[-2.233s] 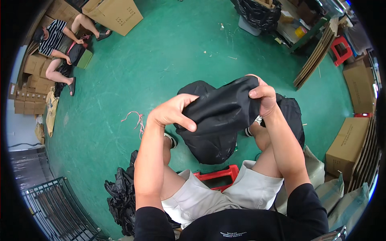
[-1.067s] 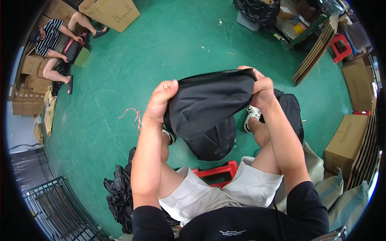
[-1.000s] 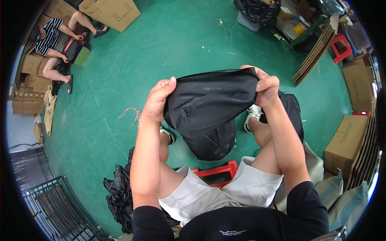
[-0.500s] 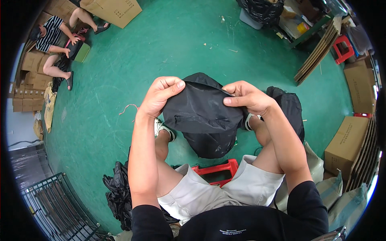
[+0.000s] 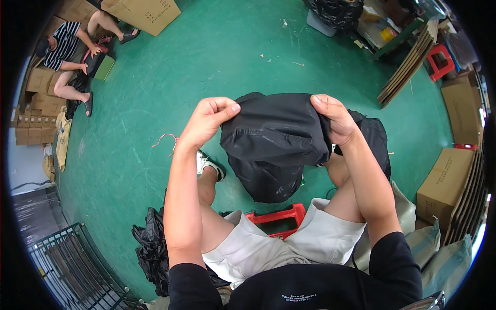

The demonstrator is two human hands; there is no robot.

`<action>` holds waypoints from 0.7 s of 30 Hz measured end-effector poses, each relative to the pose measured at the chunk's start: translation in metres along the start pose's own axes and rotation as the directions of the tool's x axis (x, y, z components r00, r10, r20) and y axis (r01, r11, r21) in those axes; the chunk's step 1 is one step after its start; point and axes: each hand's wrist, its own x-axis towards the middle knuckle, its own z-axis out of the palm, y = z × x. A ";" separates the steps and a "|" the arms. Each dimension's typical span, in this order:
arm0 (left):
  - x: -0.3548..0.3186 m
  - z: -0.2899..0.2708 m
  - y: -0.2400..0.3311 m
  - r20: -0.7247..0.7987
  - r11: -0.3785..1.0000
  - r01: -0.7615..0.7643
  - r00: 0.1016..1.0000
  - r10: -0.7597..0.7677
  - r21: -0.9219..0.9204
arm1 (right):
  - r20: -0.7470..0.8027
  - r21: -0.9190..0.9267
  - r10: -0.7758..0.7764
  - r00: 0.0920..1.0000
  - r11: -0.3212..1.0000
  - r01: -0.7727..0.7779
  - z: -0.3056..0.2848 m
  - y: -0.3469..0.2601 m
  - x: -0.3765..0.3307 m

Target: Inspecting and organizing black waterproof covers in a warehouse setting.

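Note:
A piece of black fabric, baggy and with a puckered seam across its front, hangs between my hands in front of my knees. My left hand pinches its upper left edge between thumb and fingers. On the far right corner, my right hand is closed with the thumb on top and the fingers hidden behind the cloth. Below and partly behind it, a black fabric bundle rests between my feet. Another black bundle lies by my right leg. Whether the held piece joins the bundle below I cannot tell.
A red plastic stool shows between my thighs. Crumpled black plastic lies at my left, woven sacks at my right. Cardboard boxes and flattened cardboard stand on the right. Far left, a seated person handles a dark-and-green item.
My right hand has moved right and turned, its thumb now pointing up. The black fabric has shifted right and is spread wider and higher. My left hand has barely moved.

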 end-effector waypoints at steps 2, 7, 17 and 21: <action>0.005 -0.003 -0.011 -0.109 0.999 -0.019 0.994 0.024 0.047 | 0.028 0.044 -0.010 1.000 0.999 0.009 -0.001 0.000 -0.002; 0.014 -0.005 -0.018 -0.215 0.993 -0.065 0.973 0.086 0.102 | -0.012 0.054 -0.099 0.995 0.994 0.100 -0.001 -0.004 -0.005; 0.011 0.021 -0.016 0.117 0.994 0.103 0.988 -0.099 -0.029 | -0.046 0.112 -0.169 0.985 0.979 0.173 -0.004 -0.010 -0.008; 0.014 0.023 -0.016 0.113 0.970 0.224 0.966 -0.234 0.091 | -0.076 0.095 -0.181 0.981 0.978 0.188 -0.009 -0.009 -0.008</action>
